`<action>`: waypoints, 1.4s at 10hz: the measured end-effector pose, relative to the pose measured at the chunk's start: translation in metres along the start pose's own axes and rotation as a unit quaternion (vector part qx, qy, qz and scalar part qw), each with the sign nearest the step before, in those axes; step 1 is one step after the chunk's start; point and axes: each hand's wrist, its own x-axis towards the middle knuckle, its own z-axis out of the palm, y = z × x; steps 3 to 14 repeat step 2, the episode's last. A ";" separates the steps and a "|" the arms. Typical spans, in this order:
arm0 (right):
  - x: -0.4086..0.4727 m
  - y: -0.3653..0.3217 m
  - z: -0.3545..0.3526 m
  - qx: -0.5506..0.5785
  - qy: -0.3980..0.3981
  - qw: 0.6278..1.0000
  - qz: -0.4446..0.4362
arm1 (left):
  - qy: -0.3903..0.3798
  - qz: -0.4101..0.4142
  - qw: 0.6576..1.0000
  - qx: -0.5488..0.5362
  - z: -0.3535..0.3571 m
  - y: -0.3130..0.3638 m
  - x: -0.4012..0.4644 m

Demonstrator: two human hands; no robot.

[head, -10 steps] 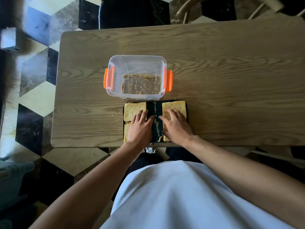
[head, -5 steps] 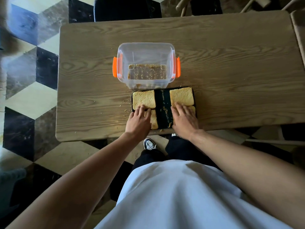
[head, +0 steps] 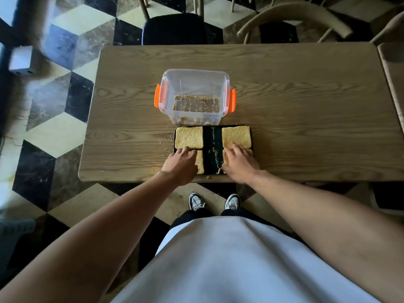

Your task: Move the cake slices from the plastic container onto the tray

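A dark tray (head: pixel 213 149) sits at the table's near edge with two cake slices on each side of a bare, crumb-strewn middle strip. The far-left slice (head: pixel 189 137) and far-right slice (head: pixel 236 136) lie uncovered. My left hand (head: pixel 180 165) rests with bent fingers on the near-left slice (head: pixel 200 162). My right hand (head: pixel 239 165) lies with spread fingers over the near-right slice (head: pixel 249 151), hiding most of it. Neither slice is lifted. The clear plastic container (head: pixel 194 79) with orange clips stands just behind the tray and holds only crumbs.
The wooden table (head: pixel 306 106) has crumbs scattered left of the tray. A dark-seated chair (head: pixel 175 29) and a wooden chair (head: pixel 295 18) stand at the far side. Another table edge (head: pixel 393 73) shows at the right. My shoes (head: pixel 215 203) are below the near edge.
The camera has pulled back and up, so the table looks smaller. Both hands have slid toward me and stay on the near slices; my left hand's fingers are more bent.
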 end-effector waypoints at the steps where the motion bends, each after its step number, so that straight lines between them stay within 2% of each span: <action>1: 0.001 0.005 -0.011 0.010 -0.013 1.000 0.008 | -0.016 0.024 1.000 -0.004 -0.007 -0.003 0.000; 2: 0.000 0.018 -0.029 -0.006 -0.014 1.000 0.017 | -0.057 -0.025 0.995 -0.079 -0.021 -0.009 -0.002; 14: 0.000 0.018 -0.029 -0.006 -0.014 1.000 0.017 | -0.057 -0.025 0.995 -0.079 -0.021 -0.009 -0.002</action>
